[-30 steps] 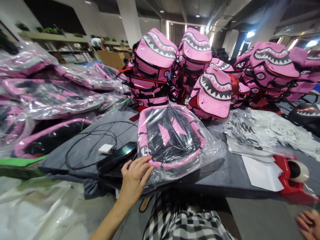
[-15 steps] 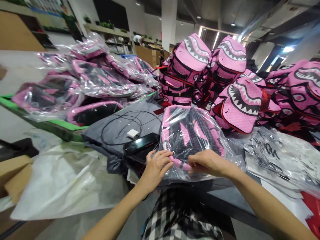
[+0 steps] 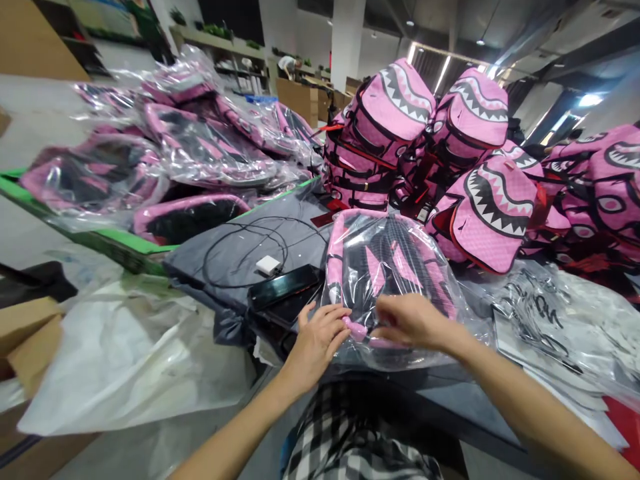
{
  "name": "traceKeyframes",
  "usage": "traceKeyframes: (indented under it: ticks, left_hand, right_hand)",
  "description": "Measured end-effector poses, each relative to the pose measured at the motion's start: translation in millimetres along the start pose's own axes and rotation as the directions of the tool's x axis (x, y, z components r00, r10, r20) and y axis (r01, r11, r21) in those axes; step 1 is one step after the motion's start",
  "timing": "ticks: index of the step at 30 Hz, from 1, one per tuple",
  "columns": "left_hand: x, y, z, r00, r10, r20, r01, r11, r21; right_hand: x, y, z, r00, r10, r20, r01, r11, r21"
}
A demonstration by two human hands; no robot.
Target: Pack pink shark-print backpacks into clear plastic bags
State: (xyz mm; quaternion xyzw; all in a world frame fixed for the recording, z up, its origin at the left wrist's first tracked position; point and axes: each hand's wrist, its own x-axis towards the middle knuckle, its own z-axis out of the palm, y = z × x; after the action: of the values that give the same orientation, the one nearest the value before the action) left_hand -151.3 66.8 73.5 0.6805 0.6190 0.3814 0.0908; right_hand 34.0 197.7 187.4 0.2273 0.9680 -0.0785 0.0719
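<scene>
A pink and black backpack (image 3: 373,267) lies back side up in a clear plastic bag (image 3: 425,357) on the grey-covered table in front of me. My left hand (image 3: 320,337) rests at its near left corner, fingers stretched out over the plastic and the pink edge. Over the near edge, right of that, my right hand (image 3: 413,321) has its fingers curled in. What those fingers hold, if anything, is hidden. Just left of the backpack are a black phone (image 3: 284,287) and a small white charger (image 3: 269,265) beside a looped black cable (image 3: 210,257).
Unwrapped pink backpacks with shark-teeth flaps (image 3: 500,207) are stacked behind and to the right. At left, bagged backpacks (image 3: 200,143) fill a green-edged bin (image 3: 125,243). Clear plastic bags (image 3: 545,313) lie at right. White sheeting (image 3: 135,360) and a cardboard box (image 3: 37,347) sit lower left.
My right hand has lifted slightly off the near edge, its fingers more curled. The left hand stays at the corner. The whole view has shifted slightly.
</scene>
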Motion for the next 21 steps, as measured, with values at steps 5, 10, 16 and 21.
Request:
traceKeyframes:
  ticks: [5, 10, 16, 21]
  left_hand:
    - [-1, -1, -1.1, 0.999, -0.026, 0.035, 0.024, 0.998, 0.056]
    - [4, -10, -6.2, 0.994, -0.071, 0.081, 0.065, 0.995, 0.079]
    - [8, -11, -11.7, 0.986, -0.073, 0.147, 0.061, 0.994, 0.086]
    - [16, -4, -27.8, 0.973, -0.09, 0.211, 0.091, 0.996, 0.004]
  right_hand:
    - [15, -38, 46, 0.998, 0.062, -0.017, -0.063, 0.993, -0.098]
    - [-14, -35, 79, 0.898, -0.113, -0.425, 0.057, 0.988, -0.142]
    - [-112, 10, 131, 0.738, -0.062, -0.672, -0.15, 0.956, -0.252]
    - [-174, 39, 154, 0.745, 0.071, -0.663, -0.331, 0.903, -0.275]
